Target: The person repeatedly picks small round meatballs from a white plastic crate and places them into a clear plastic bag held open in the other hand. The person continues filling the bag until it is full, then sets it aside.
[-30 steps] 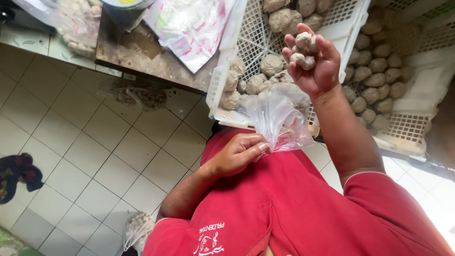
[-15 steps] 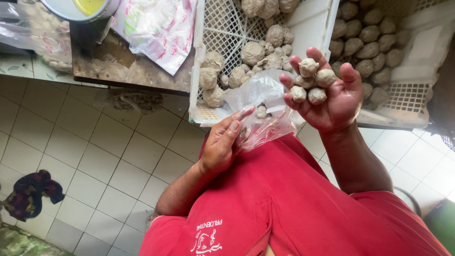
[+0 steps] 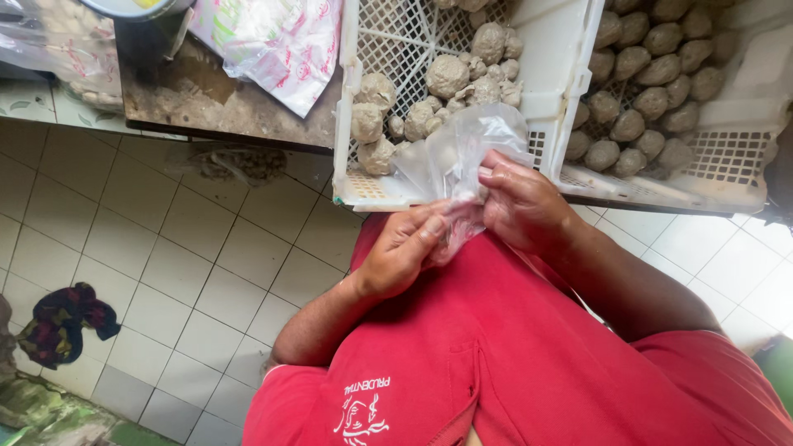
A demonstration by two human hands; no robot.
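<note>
Both hands pinched a clear plastic bag (image 3: 462, 157): the left hand (image 3: 405, 248) low, the right hand (image 3: 520, 202) beside it. Two white crates (image 3: 562, 91) held grey balls (image 3: 450, 76).

**Small food-packing spot, likely a home kitchen or market stall**

Set on a pale tiled floor (image 3: 190, 272) with dark grout. Stocked with white perforated plastic crates (image 3: 545, 99) heaped with greyish meatball-like lumps (image 3: 450, 74). Edged by a worn, stained worktop (image 3: 215, 103) strewn with printed plastic bags (image 3: 281, 41). Marked too by a crumpled dark rag (image 3: 66, 322) on the tiles.
</note>
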